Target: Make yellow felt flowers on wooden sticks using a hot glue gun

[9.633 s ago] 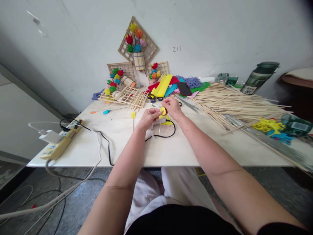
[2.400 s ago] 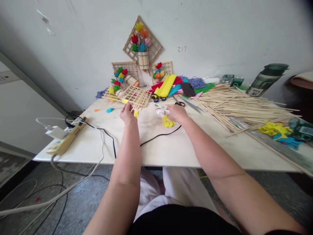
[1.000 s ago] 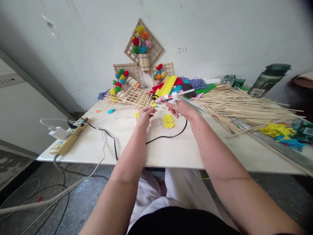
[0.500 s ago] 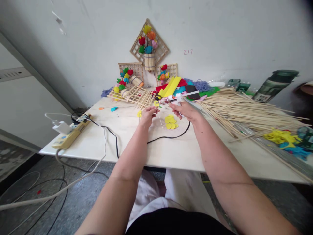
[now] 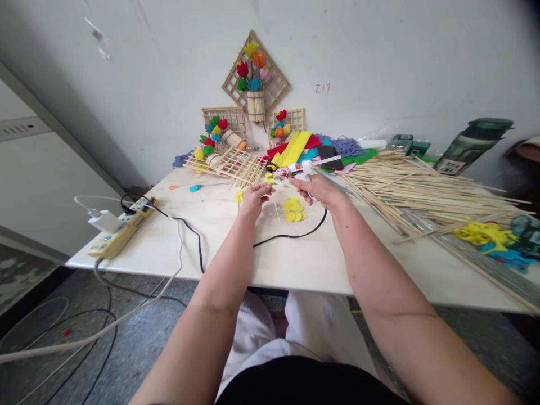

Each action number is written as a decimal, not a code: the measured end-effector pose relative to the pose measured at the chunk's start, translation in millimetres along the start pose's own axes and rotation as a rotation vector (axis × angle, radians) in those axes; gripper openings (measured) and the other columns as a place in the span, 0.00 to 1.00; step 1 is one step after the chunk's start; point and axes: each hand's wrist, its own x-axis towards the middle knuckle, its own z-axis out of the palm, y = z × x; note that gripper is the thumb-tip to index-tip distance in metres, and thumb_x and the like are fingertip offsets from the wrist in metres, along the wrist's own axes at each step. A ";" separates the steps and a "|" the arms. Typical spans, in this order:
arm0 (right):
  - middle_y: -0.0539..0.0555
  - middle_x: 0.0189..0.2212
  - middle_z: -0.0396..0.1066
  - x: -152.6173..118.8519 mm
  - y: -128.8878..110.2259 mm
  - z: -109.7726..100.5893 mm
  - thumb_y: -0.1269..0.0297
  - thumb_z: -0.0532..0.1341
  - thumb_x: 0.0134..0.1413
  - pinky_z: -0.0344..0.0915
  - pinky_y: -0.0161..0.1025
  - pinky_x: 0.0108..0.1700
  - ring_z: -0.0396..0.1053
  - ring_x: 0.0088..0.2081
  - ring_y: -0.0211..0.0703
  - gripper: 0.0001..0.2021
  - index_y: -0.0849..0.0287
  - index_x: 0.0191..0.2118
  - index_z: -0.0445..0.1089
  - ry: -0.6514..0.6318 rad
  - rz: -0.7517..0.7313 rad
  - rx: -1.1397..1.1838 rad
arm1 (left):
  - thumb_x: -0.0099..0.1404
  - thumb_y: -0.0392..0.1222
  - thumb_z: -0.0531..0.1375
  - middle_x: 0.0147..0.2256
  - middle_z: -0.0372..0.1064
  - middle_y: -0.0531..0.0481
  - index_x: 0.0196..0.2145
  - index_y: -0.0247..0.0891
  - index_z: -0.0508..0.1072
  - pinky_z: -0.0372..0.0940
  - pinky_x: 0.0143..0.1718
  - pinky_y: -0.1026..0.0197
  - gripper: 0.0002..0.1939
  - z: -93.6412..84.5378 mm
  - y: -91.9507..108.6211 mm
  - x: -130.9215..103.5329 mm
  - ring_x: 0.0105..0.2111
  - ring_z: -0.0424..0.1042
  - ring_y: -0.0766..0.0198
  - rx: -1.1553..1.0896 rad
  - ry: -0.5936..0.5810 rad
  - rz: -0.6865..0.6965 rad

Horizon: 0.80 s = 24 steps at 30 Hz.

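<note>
My right hand (image 5: 315, 190) grips a white hot glue gun (image 5: 307, 167), with a pale glue stick (image 5: 327, 161) poking out of its back. The gun's mottled red-and-white front (image 5: 282, 173) points left, toward my left hand (image 5: 258, 197). Those left fingers are pinched together; what they hold is too small to make out. Just beyond the fingertips shows a yellow piece (image 5: 269, 178). A thin pale stick (image 5: 277, 209) lies below them. Between my hands, nearer me, is a cluster of yellow petal-shaped cutouts (image 5: 294, 209). Another yellow piece (image 5: 239, 196) sits left of my left hand.
A black cord (image 5: 291, 237) crosses the table (image 5: 295, 270). A power strip (image 5: 122, 230) stands at left, many wooden sticks (image 5: 426, 191) at right. Lattice panels with flowers (image 5: 256, 73) are at the wall, coloured sheets (image 5: 295, 149) before them. A dark bottle (image 5: 475, 146) leans at far right.
The view has shifted very slightly. Both hands and the glue gun keep nearly the same place and hold.
</note>
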 end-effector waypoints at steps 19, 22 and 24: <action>0.44 0.15 0.59 0.6 1.5 0.7 0.52 0.67 0.48 0.51 0.27 0.12 0.54 0.15 0.29 0.16 0.58 0.31 0.63 0.024 -0.016 0.034 | 0.44 0.45 0.69 0.23 0.70 0.51 0.24 0.36 0.74 0.53 0.24 0.68 0.12 1.4 1.0 -3.1 0.24 0.63 0.72 0.021 -0.051 0.000; 0.44 0.15 0.58 0.7 1.6 0.7 0.52 0.67 0.48 0.50 0.27 0.12 0.54 0.15 0.29 0.17 0.58 0.30 0.63 0.020 -0.007 0.032 | 0.43 0.45 0.69 0.23 0.70 0.51 0.23 0.36 0.74 0.53 0.24 0.67 0.12 2.2 1.8 -3.4 0.24 0.63 0.72 0.026 -0.033 -0.006; 0.44 0.15 0.59 0.4 1.4 0.5 0.52 0.67 0.48 0.51 0.27 0.12 0.54 0.15 0.29 0.17 0.59 0.29 0.62 0.009 -0.011 0.022 | 0.42 0.45 0.69 0.23 0.70 0.51 0.23 0.36 0.74 0.53 0.24 0.67 0.12 2.4 1.7 -3.0 0.24 0.63 0.71 0.031 -0.018 -0.008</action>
